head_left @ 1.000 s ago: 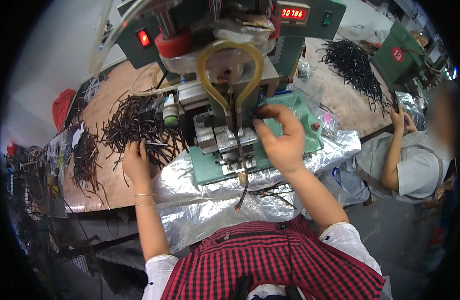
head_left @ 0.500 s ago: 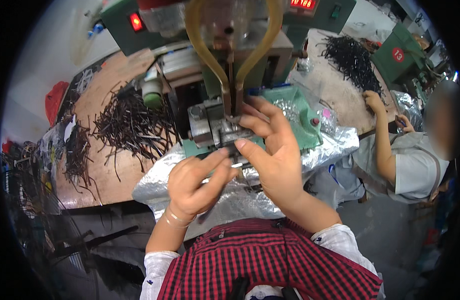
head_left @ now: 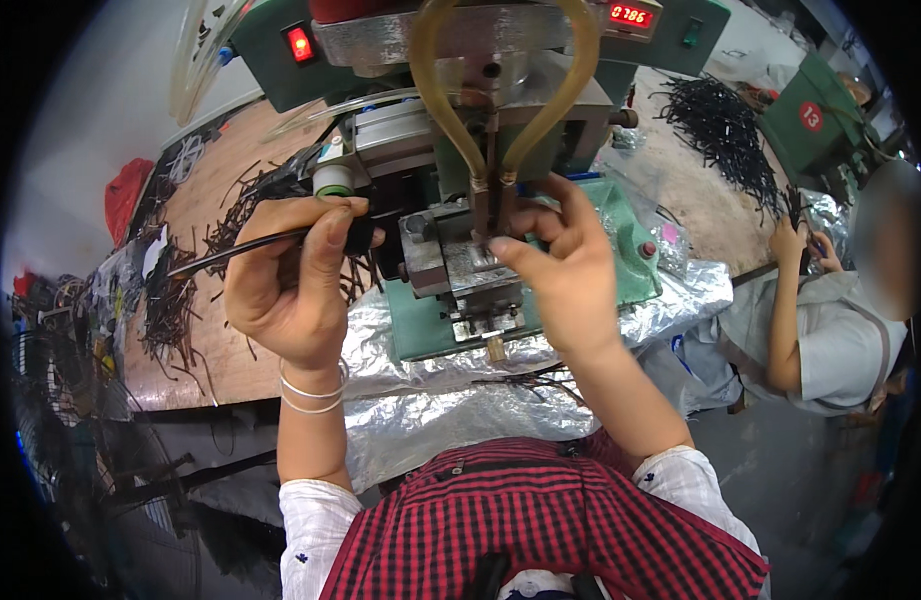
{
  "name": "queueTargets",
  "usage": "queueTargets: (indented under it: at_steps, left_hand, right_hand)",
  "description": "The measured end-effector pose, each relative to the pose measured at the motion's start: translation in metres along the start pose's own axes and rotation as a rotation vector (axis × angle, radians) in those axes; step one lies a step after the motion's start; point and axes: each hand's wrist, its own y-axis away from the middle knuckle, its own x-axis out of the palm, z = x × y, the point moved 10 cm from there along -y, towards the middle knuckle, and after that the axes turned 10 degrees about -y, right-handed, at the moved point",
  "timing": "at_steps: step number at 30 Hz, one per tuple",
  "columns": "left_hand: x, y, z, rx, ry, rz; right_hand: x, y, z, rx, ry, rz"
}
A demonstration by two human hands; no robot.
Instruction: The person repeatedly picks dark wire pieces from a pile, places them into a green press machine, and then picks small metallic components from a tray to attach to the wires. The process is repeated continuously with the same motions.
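Pinched between thumb and fingertips of my left hand [head_left: 288,285] is a short black cable [head_left: 245,247], left of the machine. The cable's tail points left, and a dark blocky end shows near my fingertips. My right hand [head_left: 572,275] is curled at the right side of the metal fixture [head_left: 470,255] on the green bench machine [head_left: 420,325]. Its thumb tip reaches the fixture, just under two yellowish tubes [head_left: 443,110] that come down to it. Anything between those fingertips is too small or hidden to make out.
Loose black cables [head_left: 170,310] lie on the wooden table at left. Silver foil [head_left: 680,305] covers the table edge. A white-green roll [head_left: 332,180] stands beside the machine. At right, another person [head_left: 815,330] handles cables near a second pile [head_left: 720,125] and green machine [head_left: 815,105].
My left hand has moved left and up from the front of the fixture, and a black cable now shows in it. My right hand stays at the fixture, its fingers more curled.
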Motion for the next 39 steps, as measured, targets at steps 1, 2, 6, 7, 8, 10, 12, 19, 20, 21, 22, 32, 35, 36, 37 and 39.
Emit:
queueTargets:
  at_steps: [1, 2, 6, 7, 8, 10, 12, 19, 20, 21, 22, 32, 35, 36, 37, 39]
  left_hand:
    - [0.001, 0.003, 0.002, -0.148, -0.003, 0.008]
    - [0.0, 0.009, -0.001, -0.206, -0.069, 0.009]
    - [0.054, 0.05, -0.05, 0.208, -0.257, 0.387]
    - [0.064, 0.062, -0.055, 0.262, -0.302, 0.427]
    - [0.075, 0.073, -0.059, 0.321, -0.348, 0.47]
    - [0.088, 0.079, -0.063, 0.404, -0.406, 0.396]
    - [0.093, 0.085, -0.052, 0.44, -0.399, 0.374]
    - [0.092, 0.089, -0.046, 0.428, -0.36, 0.406]
    - [0.092, 0.087, -0.046, 0.427, -0.344, 0.407]
    - [0.091, 0.088, -0.045, 0.414, -0.343, 0.407]
    - [0.09, 0.086, -0.045, 0.422, -0.355, 0.393]
    - [0.057, 0.101, -0.054, 0.105, -0.435, 0.374]
    - [-0.038, 0.094, -0.045, 0.13, -0.939, 0.28]
    - [-0.079, 0.082, -0.038, 0.082, -1.102, 0.109]
    - [-0.129, 0.081, -0.009, -0.229, -0.923, -0.05]
    - [-0.184, 0.079, 0.053, -0.497, -1.026, 0.037]
  right_hand:
    - [0.0, -0.003, -0.01, 0.238, -0.254, 0.03]
    - [-0.002, 0.001, 0.0, 0.294, -0.287, 0.072]
    - [-0.02, 0.012, 0.028, 0.099, 0.213, 0.182]
    - [-0.027, 0.011, 0.028, 0.005, 0.422, 0.219]
    - [-0.047, 0.006, 0.025, -0.094, 0.59, 0.128]
    - [-0.112, 0.003, -0.019, -0.051, 0.766, -0.013]
    - [-0.135, 0.02, -0.035, -0.04, 0.811, -0.041]
    - [-0.182, -0.003, 0.005, -0.173, 0.775, -0.247]
    - [-0.189, -0.004, -0.007, -0.136, 0.778, -0.228]
    - [-0.178, 0.003, -0.012, -0.072, 0.869, -0.186]
    - [-0.168, 0.01, -0.017, -0.01, 0.959, -0.138]
    - [-0.12, 0.027, -0.027, -0.359, 1.429, 0.013]
    - [-0.157, 0.029, -0.027, -0.216, 1.192, -0.135]
    - [-0.165, 0.032, -0.024, -0.201, 1.123, -0.169]
    - [-0.169, 0.034, -0.019, -0.269, 1.108, -0.194]
    - [-0.154, 0.032, -0.007, -0.37, 1.173, -0.167]
